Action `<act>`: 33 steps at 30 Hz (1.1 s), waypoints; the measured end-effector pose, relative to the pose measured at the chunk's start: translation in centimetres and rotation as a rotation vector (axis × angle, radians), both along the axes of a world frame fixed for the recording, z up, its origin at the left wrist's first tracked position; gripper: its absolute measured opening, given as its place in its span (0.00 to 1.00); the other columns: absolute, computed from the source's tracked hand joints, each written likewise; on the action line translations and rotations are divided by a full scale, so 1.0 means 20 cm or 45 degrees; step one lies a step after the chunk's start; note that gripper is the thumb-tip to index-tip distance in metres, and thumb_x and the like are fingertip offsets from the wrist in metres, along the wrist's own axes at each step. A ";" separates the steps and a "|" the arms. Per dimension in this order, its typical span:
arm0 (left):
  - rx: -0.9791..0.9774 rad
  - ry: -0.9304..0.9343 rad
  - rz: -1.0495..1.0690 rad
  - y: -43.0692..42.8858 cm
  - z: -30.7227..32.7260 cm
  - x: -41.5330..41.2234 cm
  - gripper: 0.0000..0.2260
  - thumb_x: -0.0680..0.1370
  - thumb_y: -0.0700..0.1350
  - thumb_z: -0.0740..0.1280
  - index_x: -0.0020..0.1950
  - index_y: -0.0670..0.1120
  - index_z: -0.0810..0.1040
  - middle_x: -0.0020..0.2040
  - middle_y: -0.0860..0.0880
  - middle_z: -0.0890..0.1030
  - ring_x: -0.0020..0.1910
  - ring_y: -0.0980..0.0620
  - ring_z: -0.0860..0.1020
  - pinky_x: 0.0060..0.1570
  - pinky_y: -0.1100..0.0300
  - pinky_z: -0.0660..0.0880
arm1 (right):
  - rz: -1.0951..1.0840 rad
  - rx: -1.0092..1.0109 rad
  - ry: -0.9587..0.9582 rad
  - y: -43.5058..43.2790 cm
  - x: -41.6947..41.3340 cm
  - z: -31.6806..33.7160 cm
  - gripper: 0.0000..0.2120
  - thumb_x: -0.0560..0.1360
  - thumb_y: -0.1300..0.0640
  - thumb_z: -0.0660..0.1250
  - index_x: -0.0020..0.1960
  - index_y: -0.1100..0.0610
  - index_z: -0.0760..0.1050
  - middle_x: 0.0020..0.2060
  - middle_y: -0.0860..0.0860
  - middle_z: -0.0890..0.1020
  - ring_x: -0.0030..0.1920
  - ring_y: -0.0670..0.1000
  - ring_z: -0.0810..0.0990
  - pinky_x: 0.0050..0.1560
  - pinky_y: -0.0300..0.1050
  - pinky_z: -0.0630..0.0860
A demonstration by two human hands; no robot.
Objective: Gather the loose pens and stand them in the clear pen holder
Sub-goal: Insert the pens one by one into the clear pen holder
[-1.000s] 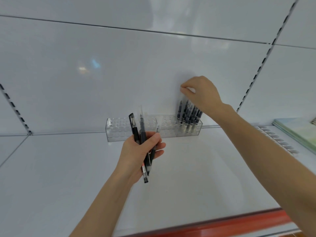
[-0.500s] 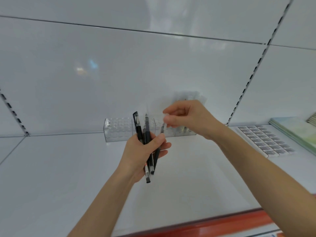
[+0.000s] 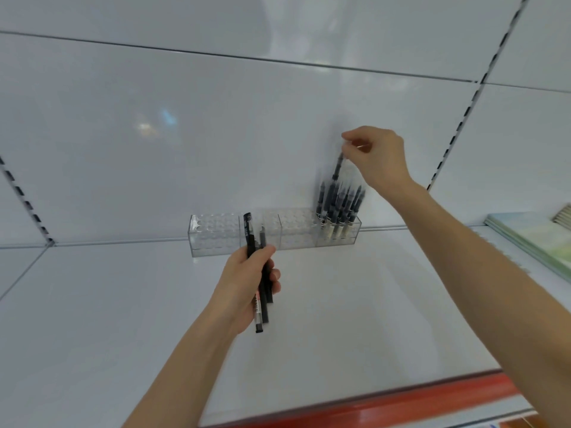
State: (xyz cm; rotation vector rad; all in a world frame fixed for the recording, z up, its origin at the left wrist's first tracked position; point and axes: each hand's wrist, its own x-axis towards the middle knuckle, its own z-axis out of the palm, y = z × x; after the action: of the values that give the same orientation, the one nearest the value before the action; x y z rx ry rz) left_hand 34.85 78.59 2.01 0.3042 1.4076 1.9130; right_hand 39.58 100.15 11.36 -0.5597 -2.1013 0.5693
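A long clear pen holder (image 3: 216,239) with rows of holes stands against the back wall of a white shelf. Several black pens (image 3: 340,205) stand upright in its right end. My right hand (image 3: 377,156) is above them, pinching the top of one black pen (image 3: 337,166) that hangs tip-down over the standing group. My left hand (image 3: 247,282) is in front of the holder's middle, closed around a small bundle of black pens (image 3: 261,307), roughly upright.
The white shelf (image 3: 92,319) has a red front edge (image 3: 401,403). A stack of pale green notebooks (image 3: 531,239) lies at the far right. Slotted uprights run up the back wall on both sides.
My right hand took one pen from the bundle in my left hand and carried it up and right over the standing pens. My left hand barely moved.
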 end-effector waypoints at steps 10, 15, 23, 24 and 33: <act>0.048 0.098 0.056 -0.01 -0.02 -0.01 0.05 0.77 0.38 0.64 0.50 0.40 0.77 0.35 0.45 0.75 0.33 0.52 0.75 0.31 0.65 0.78 | 0.013 0.015 -0.035 -0.02 -0.01 -0.02 0.10 0.74 0.63 0.64 0.54 0.61 0.79 0.47 0.54 0.82 0.42 0.47 0.77 0.42 0.19 0.68; 0.064 0.095 0.057 0.00 -0.01 0.00 0.05 0.76 0.38 0.64 0.51 0.40 0.78 0.36 0.45 0.76 0.33 0.52 0.76 0.33 0.64 0.79 | 0.003 0.037 -0.005 -0.02 0.00 -0.04 0.10 0.75 0.63 0.64 0.54 0.61 0.79 0.47 0.53 0.83 0.43 0.46 0.76 0.43 0.18 0.66; 0.096 0.077 0.059 -0.01 0.00 0.00 0.04 0.76 0.37 0.65 0.49 0.40 0.78 0.38 0.44 0.78 0.31 0.55 0.81 0.33 0.63 0.80 | 0.031 0.107 -0.205 -0.03 0.02 -0.05 0.10 0.74 0.65 0.64 0.53 0.63 0.79 0.46 0.58 0.83 0.48 0.55 0.81 0.52 0.36 0.73; 0.098 0.077 0.055 -0.01 0.00 0.00 0.04 0.76 0.37 0.65 0.49 0.40 0.78 0.38 0.44 0.78 0.31 0.55 0.81 0.33 0.63 0.79 | 0.029 0.142 -0.252 -0.03 0.02 -0.07 0.10 0.75 0.65 0.64 0.53 0.63 0.79 0.47 0.59 0.83 0.49 0.56 0.81 0.53 0.37 0.72; 0.132 0.063 0.052 0.00 0.02 0.02 0.03 0.75 0.36 0.66 0.48 0.41 0.76 0.38 0.44 0.80 0.31 0.55 0.82 0.35 0.61 0.81 | 0.037 0.305 -0.516 -0.03 -0.01 -0.02 0.09 0.74 0.66 0.61 0.50 0.65 0.79 0.47 0.60 0.83 0.50 0.58 0.79 0.56 0.53 0.73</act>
State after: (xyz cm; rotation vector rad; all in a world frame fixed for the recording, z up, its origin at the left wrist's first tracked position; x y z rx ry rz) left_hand 35.33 78.52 2.33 0.3770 1.3583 2.0278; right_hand 39.45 99.58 10.88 -0.5393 -2.5190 0.2236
